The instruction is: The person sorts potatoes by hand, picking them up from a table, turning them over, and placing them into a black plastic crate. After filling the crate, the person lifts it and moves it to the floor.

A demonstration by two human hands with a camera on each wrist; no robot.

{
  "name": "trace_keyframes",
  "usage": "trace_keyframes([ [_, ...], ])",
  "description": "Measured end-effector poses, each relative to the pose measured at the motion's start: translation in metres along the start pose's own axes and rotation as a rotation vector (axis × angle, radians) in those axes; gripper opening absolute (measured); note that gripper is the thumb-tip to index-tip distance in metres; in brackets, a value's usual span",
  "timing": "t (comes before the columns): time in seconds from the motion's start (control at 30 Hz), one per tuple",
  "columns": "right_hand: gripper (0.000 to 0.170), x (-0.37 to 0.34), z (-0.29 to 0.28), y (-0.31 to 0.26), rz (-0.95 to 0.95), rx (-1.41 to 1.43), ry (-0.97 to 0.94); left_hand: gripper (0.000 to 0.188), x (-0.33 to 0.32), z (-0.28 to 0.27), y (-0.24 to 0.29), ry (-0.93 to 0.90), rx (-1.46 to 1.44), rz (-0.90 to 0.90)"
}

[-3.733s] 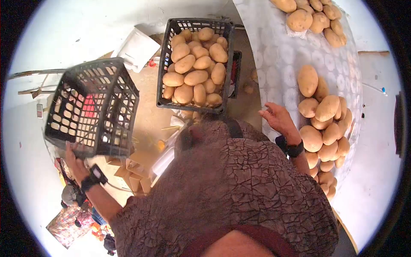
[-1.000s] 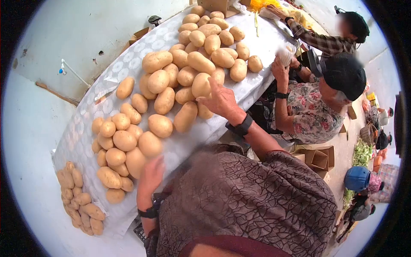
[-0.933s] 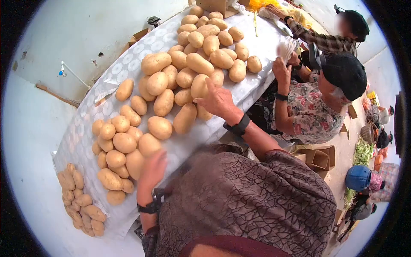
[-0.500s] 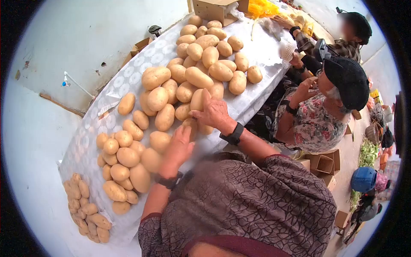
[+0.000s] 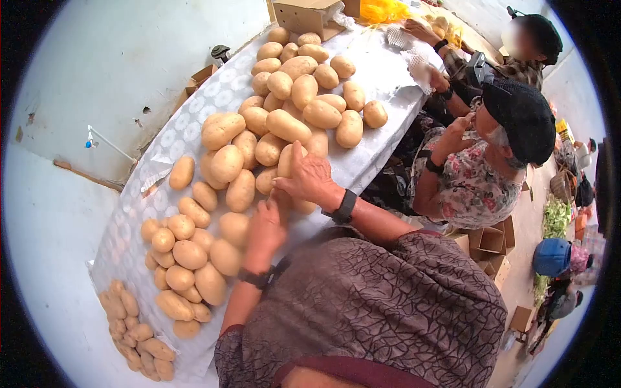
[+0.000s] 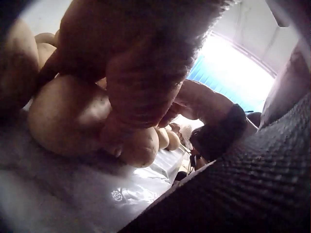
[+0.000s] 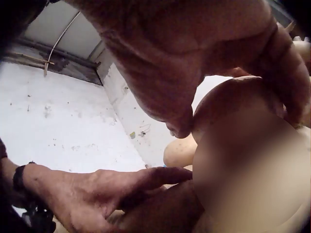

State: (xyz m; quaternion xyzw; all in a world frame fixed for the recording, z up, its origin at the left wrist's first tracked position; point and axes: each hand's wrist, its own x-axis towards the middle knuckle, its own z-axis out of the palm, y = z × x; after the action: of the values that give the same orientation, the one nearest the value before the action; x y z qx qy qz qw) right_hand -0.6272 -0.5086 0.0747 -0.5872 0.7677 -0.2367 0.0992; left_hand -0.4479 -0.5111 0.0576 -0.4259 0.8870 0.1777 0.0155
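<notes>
Right hand has fingers and thumb round one potato, near edge of table. Left hand, same edge, grips second potato.

No readable text, label, brand, number or sign in any view.

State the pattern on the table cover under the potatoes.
The cover has whitish round motifs on pale grey, clearest in the head view.
</notes>
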Motion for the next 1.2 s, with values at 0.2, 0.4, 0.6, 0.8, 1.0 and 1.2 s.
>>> trace_keyframes([
  [0.2,0.103,0.0,0.003,-0.005,0.047,-0.007,-0.02,0.092,-0.001,-0.004,-0.002,-0.017,-0.017,0.025],
  [0.4,0.091,0.002,0.003,0.002,0.067,0.044,-0.001,0.096,0.001,0.003,-0.005,-0.004,0.028,0.043],
  [0.6,0.06,0.005,0.008,0.02,0.091,0.201,0.044,0.097,0.001,0.009,-0.007,0.043,0.006,0.061],
  [0.8,0.06,0.009,-0.005,0.055,0.15,0.847,-0.053,0.096,0.0,0.005,-0.006,0.017,-0.005,0.05],
  [1.0,0.054,0.0,-0.057,0.072,0.229,1.332,-0.237,0.098,0.0,0.002,-0.006,0.017,-0.085,0.074],
  [1.2,0.06,0.019,-0.075,0.114,0.207,1.191,0.092,0.099,-0.001,0.005,-0.01,0.049,-0.075,0.112],
])
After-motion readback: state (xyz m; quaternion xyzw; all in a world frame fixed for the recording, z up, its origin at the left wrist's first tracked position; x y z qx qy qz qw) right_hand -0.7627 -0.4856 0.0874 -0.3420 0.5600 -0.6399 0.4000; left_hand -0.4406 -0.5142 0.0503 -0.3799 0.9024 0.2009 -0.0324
